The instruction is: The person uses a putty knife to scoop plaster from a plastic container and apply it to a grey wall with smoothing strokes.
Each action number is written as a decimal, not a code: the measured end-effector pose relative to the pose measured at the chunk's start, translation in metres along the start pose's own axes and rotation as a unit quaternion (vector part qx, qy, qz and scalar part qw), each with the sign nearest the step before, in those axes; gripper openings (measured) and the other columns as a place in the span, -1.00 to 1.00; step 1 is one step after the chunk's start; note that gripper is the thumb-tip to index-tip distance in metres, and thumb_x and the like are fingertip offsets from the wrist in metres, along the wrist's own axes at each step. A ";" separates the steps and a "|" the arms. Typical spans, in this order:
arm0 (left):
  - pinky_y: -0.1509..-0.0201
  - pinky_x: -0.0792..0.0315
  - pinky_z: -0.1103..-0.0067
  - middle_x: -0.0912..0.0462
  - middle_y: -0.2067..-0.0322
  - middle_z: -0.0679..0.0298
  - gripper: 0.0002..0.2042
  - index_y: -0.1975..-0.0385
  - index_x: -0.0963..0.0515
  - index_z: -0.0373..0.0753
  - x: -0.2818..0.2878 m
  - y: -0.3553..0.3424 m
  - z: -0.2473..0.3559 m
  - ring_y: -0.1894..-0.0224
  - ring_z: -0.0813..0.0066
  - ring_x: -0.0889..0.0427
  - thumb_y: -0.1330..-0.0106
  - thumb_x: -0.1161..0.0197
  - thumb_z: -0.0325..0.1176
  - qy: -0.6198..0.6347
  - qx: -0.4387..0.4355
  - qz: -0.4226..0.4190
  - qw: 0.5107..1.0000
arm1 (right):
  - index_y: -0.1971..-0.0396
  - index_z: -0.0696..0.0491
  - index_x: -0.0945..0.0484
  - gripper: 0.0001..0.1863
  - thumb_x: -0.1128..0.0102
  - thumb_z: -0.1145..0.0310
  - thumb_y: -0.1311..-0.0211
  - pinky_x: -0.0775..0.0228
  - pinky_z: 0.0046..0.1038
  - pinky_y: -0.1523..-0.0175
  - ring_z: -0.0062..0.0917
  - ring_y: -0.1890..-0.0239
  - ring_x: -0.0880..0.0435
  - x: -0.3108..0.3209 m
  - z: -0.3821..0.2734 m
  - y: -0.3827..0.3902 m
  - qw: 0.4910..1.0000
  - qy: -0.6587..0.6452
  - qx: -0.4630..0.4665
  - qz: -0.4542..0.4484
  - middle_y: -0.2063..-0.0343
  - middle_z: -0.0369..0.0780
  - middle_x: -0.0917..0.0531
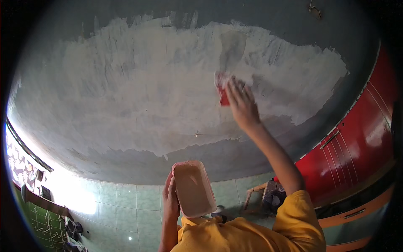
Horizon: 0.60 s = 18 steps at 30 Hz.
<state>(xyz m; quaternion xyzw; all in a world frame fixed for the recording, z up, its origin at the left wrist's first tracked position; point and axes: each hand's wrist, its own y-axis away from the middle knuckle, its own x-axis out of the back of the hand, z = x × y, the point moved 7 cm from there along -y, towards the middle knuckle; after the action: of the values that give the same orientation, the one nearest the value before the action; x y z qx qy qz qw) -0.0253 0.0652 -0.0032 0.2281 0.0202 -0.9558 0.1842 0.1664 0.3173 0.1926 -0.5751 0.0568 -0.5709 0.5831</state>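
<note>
My right hand (241, 101) is stretched up to the wall and closed on a red flat putty spreader (224, 99), smeared with white and laid against the surface. Whitish putty (138, 88) covers a broad streaky patch of the grey wall (277, 21). Just above the spreader a greyer streak (232, 48) shows in the patch. Low in front of my body, my left hand (170, 195) grips the left side of a pinkish rectangular tub (209, 189). Pale putty lies inside the tub, and its rim is smeared.
Red cabinet panels (357, 138) stand along the right side. A wooden stool (252, 194) and a dark bundle (275, 196) are by my right elbow. Pale green tiles (126, 206) cover the floor. Small fixtures stick out of the wall at the upper right (315, 10) and lower middle (197, 134).
</note>
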 end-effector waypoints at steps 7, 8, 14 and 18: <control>-0.36 -0.33 0.49 -0.48 -0.29 0.15 -0.39 -0.42 -0.32 -0.35 -0.004 -0.005 -0.004 -0.29 0.40 -0.45 -0.57 -0.04 -0.01 -0.001 -0.001 0.013 1.000 | -0.34 0.16 -0.40 -0.38 -0.12 0.63 -0.22 -0.28 -0.09 -0.41 -0.19 -0.31 -0.53 0.019 -0.016 0.018 0.996 -0.086 -0.007 0.018 -0.27 -0.05 -0.55; -0.36 -0.33 0.49 -0.48 -0.29 0.14 -0.39 -0.42 -0.32 -0.35 -0.001 -0.003 -0.005 -0.29 0.40 -0.45 -0.57 -0.05 0.00 -0.009 -0.003 0.011 1.000 | -0.33 0.17 -0.42 -0.36 -0.14 0.67 -0.17 -0.28 -0.09 -0.41 -0.17 -0.27 -0.56 0.042 -0.013 -0.004 0.995 -0.071 -0.003 0.074 -0.22 -0.04 -0.60; -0.36 -0.34 0.49 -0.49 -0.28 0.13 -0.39 -0.41 -0.32 -0.35 -0.004 0.003 0.001 -0.30 0.39 -0.45 -0.57 -0.04 0.00 -0.016 0.004 -0.003 1.000 | -0.40 0.15 -0.32 -0.30 -0.14 0.64 -0.19 -0.25 -0.09 -0.43 -0.18 -0.34 -0.48 0.040 0.008 -0.040 0.995 -0.023 -0.032 0.088 -0.36 -0.05 -0.44; -0.35 -0.35 0.48 -0.50 -0.27 0.12 -0.41 -0.41 -0.32 -0.35 0.004 0.007 0.005 -0.30 0.37 -0.46 -0.58 -0.02 -0.01 0.000 -0.004 0.016 1.000 | -0.37 0.16 -0.37 -0.35 -0.13 0.65 -0.21 -0.28 -0.09 -0.40 -0.17 -0.30 -0.52 -0.023 -0.039 0.042 0.997 -0.070 -0.002 0.025 -0.31 -0.04 -0.49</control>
<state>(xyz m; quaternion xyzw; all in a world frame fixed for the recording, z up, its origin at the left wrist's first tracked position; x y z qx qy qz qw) -0.0278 0.0564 0.0002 0.2273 0.0200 -0.9527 0.2008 0.1556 0.2973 0.1355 -0.6134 0.0314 -0.5142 0.5986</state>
